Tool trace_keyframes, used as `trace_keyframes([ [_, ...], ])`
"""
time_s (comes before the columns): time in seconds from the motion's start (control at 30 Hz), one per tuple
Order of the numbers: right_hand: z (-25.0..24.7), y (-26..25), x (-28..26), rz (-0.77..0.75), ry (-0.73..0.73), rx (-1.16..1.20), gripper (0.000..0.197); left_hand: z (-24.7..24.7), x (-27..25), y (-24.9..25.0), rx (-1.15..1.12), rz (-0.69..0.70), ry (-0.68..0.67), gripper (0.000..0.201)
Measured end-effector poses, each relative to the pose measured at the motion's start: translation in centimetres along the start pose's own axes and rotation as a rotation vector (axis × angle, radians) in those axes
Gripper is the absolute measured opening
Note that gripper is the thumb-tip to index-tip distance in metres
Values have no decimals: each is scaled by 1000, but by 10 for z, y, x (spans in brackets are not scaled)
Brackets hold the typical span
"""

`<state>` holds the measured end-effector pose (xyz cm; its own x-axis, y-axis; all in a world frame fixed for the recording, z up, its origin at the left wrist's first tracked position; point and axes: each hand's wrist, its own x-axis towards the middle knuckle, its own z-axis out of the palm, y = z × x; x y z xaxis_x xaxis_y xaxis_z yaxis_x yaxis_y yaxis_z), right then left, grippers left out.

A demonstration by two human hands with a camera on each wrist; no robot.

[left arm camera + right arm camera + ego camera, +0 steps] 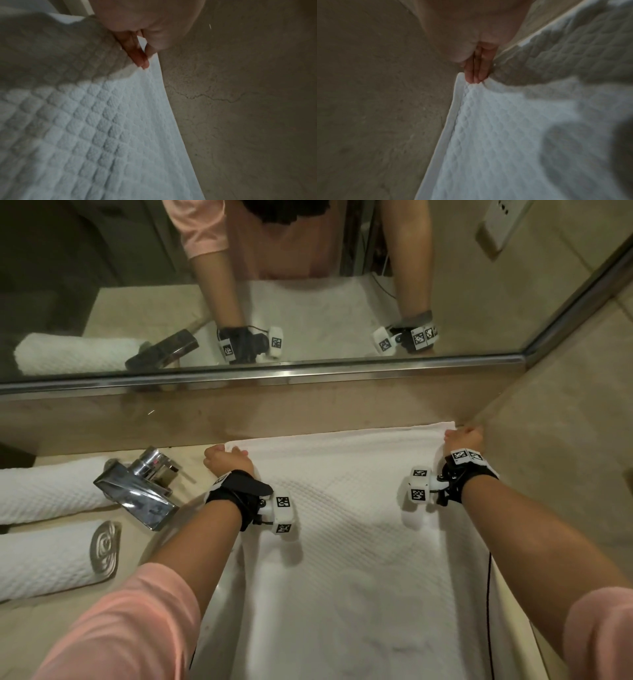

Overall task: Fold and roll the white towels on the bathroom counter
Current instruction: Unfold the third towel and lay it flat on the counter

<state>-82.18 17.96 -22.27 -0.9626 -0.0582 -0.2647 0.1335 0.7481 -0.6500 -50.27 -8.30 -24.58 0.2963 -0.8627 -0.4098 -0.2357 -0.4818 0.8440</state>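
Observation:
A white waffle-textured towel [352, 535] lies spread flat on the beige counter, its far edge near the back wall. My left hand [227, 458] pinches its far left corner; the left wrist view shows the towel [96, 121] with the fingers [137, 54] and thumb clamped on the hem. My right hand [462, 438] pinches the far right corner by the side wall; the right wrist view has the towel [513, 128] and two fingers [476, 73] on its corner.
Two rolled white towels [44, 491] [48, 559] lie at the left. A chrome faucet [144, 487] stands beside my left hand. A mirror [239, 285] with a metal rail runs along the back. The side wall [555, 460] closes the right.

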Motion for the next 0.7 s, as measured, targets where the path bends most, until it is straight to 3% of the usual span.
trace_keyframes([
  [0.1, 8, 1, -17, -83, 73, 54, 22, 0, -20, 0, 185, 122, 33, 39],
  [0.23, 22, 14, -36, -320, -44, -214, 42, -6, -37, -18, 404, 536, -184, 23],
  [0.3, 29, 18, -40, -344, -139, -360, 54, -9, -38, -26, 601, 675, -253, 21],
  [0.5, 23, 18, -45, -288, -289, -492, 67, -17, -42, -38, 861, 747, -412, 52],
  [0.7, 15, 15, -42, -332, -393, -595, 65, -24, -47, -22, 1099, 738, -480, 60],
])
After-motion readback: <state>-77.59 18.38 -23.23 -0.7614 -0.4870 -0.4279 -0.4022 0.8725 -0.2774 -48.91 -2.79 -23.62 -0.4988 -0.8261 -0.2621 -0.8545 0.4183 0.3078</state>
